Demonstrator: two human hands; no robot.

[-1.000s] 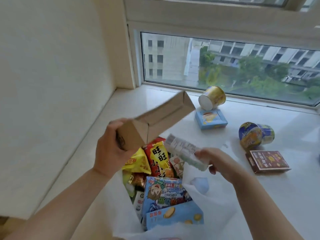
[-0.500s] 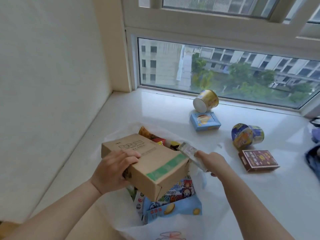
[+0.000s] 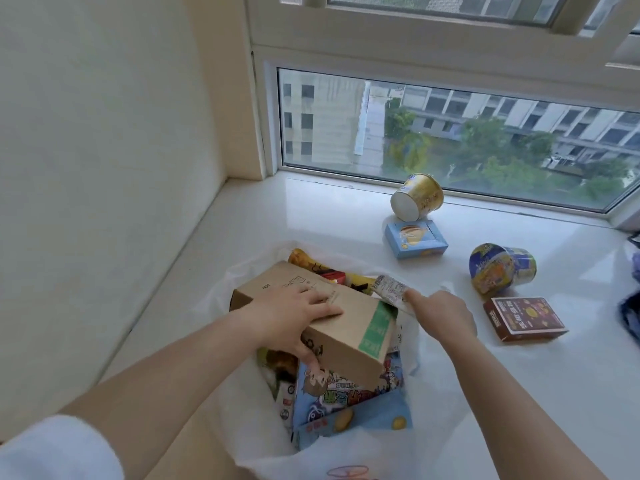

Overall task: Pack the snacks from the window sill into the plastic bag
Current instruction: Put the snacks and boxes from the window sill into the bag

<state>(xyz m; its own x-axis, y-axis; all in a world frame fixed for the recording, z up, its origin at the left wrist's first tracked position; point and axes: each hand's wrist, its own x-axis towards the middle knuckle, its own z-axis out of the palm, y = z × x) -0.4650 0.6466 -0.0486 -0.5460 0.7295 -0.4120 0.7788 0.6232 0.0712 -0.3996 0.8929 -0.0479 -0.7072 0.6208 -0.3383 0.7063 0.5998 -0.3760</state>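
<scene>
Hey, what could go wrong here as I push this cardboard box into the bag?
1. The cardboard box lies tilted on top of the snacks; under the left hand it may crush the soft packets below.
2. The bag already looks full, so the thin plastic could split or the box slide out.
3. The right hand pinches a white packet loosely; it might drop.
</scene>
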